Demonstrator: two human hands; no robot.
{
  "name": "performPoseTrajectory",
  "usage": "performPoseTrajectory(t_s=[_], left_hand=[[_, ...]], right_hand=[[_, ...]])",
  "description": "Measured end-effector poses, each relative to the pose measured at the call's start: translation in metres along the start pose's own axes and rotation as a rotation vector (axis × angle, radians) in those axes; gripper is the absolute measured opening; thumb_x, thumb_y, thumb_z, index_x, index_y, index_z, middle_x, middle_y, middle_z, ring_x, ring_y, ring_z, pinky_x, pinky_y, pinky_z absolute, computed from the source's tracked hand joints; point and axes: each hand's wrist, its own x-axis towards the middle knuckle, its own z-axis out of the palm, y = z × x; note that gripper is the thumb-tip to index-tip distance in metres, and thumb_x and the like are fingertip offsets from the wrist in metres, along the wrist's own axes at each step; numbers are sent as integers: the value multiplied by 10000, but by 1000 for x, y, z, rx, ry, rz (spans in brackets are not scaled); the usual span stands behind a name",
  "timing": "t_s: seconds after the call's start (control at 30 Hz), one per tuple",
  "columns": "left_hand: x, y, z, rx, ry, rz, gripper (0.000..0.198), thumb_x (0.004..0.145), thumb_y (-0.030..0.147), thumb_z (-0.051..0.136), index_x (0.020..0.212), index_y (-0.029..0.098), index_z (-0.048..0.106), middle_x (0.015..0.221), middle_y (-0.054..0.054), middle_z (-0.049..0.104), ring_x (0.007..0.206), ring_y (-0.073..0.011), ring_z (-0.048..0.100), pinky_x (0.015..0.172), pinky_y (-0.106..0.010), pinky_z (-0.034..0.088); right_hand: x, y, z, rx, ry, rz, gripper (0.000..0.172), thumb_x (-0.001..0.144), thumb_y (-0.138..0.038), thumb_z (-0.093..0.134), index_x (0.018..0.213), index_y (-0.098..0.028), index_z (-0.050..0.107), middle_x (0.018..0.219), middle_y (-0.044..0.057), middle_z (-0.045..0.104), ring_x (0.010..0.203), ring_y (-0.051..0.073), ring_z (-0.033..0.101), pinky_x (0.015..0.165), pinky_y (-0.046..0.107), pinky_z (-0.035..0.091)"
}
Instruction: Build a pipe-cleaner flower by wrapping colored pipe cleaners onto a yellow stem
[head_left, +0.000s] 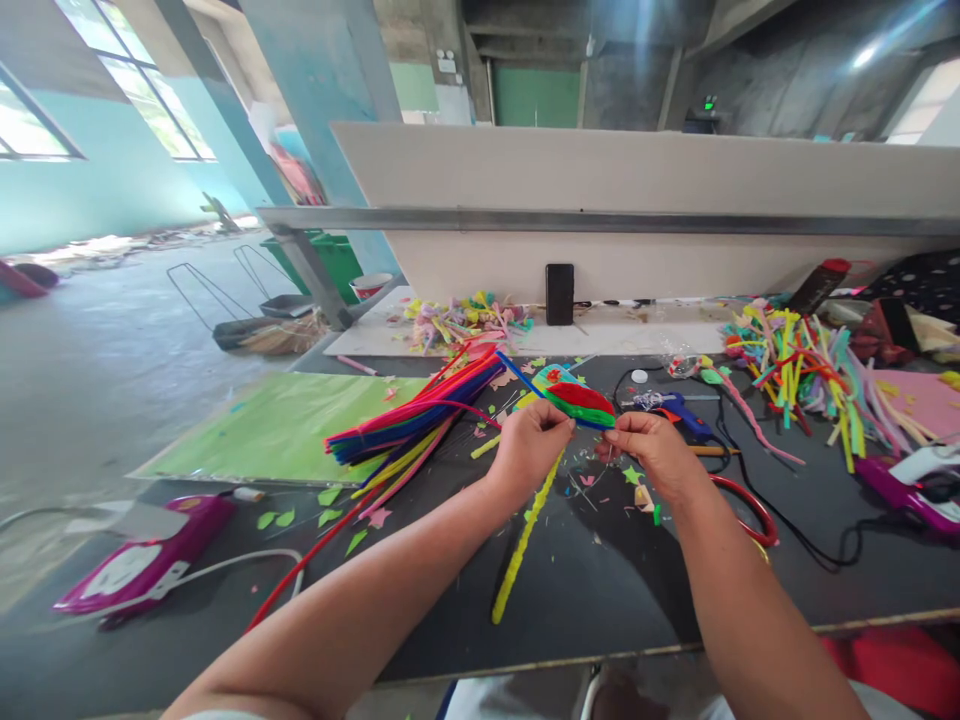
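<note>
My left hand (536, 440) pinches a blue pipe cleaner (517, 373), whose free end points up and left. At its other end, my right hand (649, 450) pinches the tip of a leaf-like piece (581, 402) made of red, green and blue pipe cleaners. Below my left hand a fuzzy yellow pipe-cleaner stem (525, 545) lies slanted on the dark table. Left of my hands is a bundle of loose pipe cleaners (420, 420) in red, blue, yellow and pink. Partly hidden behind the leaf-like piece is a light-blue and yellow fuzzy shape (553, 376).
Beyond my right hand lie a blue glue gun (684, 415) and red-handled scissors (757, 510). Purple devices (154, 555) with cords sit at both sides. A black phone (559, 295) leans at the back. Finished pipe-cleaner pieces (802, 365) are heaped right; a green sheet (277, 425) lies left.
</note>
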Motion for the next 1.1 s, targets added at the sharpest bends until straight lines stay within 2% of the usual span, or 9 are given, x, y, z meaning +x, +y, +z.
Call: performPoseTrajectory(t_s=[0.1,0.2,0.4,0.63,0.73,0.83,0.9,1.1], left_hand=[[-3,0,2,26,6,-3,125,706,246,608,624,154,582,610,8,625,577,-108,541,548,-212,389],[-8,-2,5,62,-17,12,118,707,237,603,625,153,606,605,18,615,574,-98,524,549,-205,383],[-14,-4,6,107,-36,40,116,701,212,596,611,147,628,601,25,606,580,-89,518,548,-192,376],[-17,-13,13,59,-136,-14,112,718,230,579,670,156,647,609,15,638,547,-94,540,498,-182,375],[-17,-7,9,72,-229,-23,115,732,203,551,705,157,653,631,8,659,559,-100,568,510,-185,391],[-14,8,1,260,-318,68,132,715,145,541,687,166,668,637,14,656,582,-99,555,532,-187,379],[-12,17,-4,347,-331,105,146,716,125,534,706,167,673,663,15,659,613,-99,560,560,-188,379],[-12,23,-4,390,-378,46,156,749,133,509,680,162,646,655,18,644,596,-92,543,555,-186,363]], right_hand=[[1,-1,1,-16,-56,1,265,585,-306,812,769,-170,679,742,28,717,665,173,645,730,322,488],[3,2,1,-54,-94,-14,347,568,-295,823,867,-170,699,781,14,708,654,148,614,685,294,472],[7,14,3,-126,-88,2,270,602,-327,801,778,-151,696,598,6,653,548,146,565,543,269,428],[3,7,8,-146,-87,13,290,601,-331,806,786,-147,681,649,14,662,557,139,566,546,264,427],[5,9,5,-172,-94,10,280,614,-346,799,756,-136,680,630,23,660,538,143,563,523,267,420],[7,11,1,-152,-106,27,289,603,-358,806,737,-136,680,600,23,657,517,143,561,509,264,414],[8,11,0,-138,-117,50,310,592,-366,812,755,-137,685,599,24,659,521,144,566,514,263,417],[7,7,-3,-184,-98,71,363,616,-396,793,852,-139,695,676,37,680,569,151,583,553,276,436]])
